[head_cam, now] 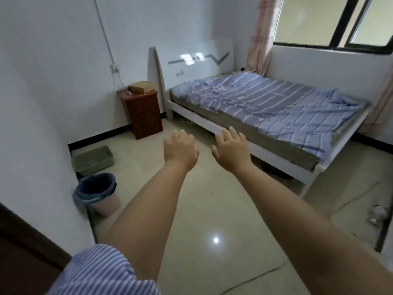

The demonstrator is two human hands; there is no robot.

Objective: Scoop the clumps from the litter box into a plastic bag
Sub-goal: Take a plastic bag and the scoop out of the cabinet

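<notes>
A green litter box sits on the floor against the left wall. Just in front of it stands a pink bin lined with a dark blue plastic bag. Both my arms stretch forward over the floor in the middle of the room. My left hand and my right hand are held out palm down with relaxed fingers, holding nothing. Both hands are well to the right of the litter box and apart from it. No scoop is in sight.
A bed with a blue striped sheet fills the right side under a window. A red-brown nightstand with a box on top stands by the headboard. A dark door is at the lower left. Slippers lie at the right.
</notes>
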